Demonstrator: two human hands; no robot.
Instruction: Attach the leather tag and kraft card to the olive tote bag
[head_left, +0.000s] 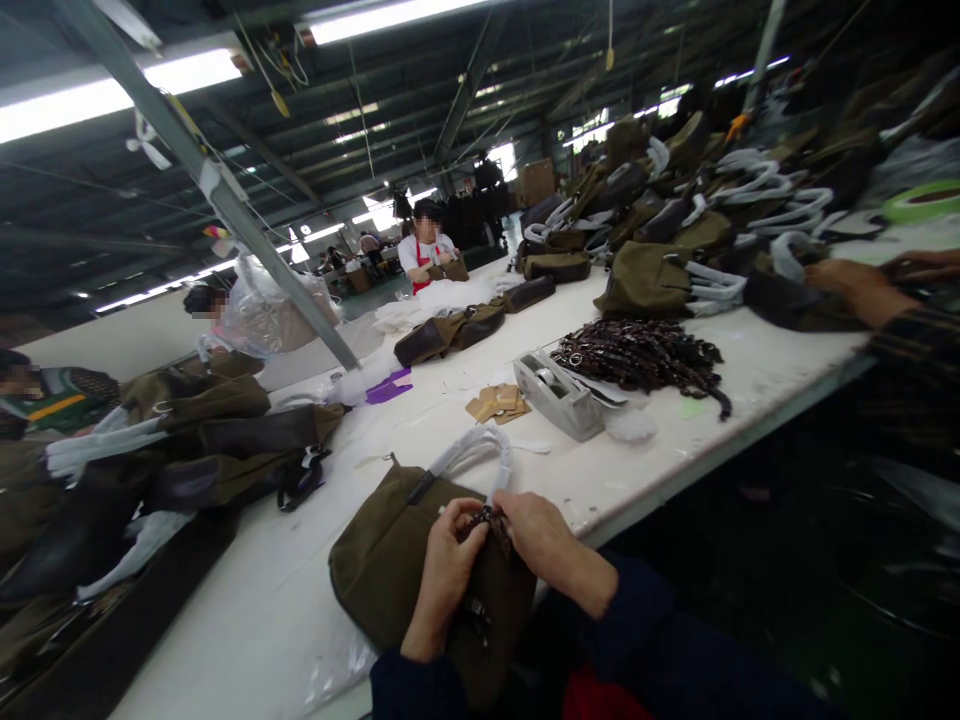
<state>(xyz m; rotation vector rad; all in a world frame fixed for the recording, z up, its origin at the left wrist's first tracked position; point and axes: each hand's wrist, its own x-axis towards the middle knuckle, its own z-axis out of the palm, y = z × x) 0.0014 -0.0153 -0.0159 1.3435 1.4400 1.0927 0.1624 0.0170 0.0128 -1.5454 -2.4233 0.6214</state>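
An olive-green handbag (390, 550) lies on the white table right in front of me, its handle (469, 445) wrapped in white material and arching away from me. Over the bag, my left hand (450, 555) pinches a dark brown strap (499, 532) that looks gathered or bundled. My right hand (536, 530) closes on the same strap near the base of the handle, close to the left fingertips. Fingers of both hands partly hide the strap. A small metal fitting (476, 608) shows on the bag below my left hand.
A tape dispenser (562, 395), brown cards (499, 403) and a heap of dark straps (645, 355) lie beyond the bag. Bags pile up at left (225, 440) and far right (667, 220). At right, a co-worker's hand (855, 285) touches a bag. Other people work across the table.
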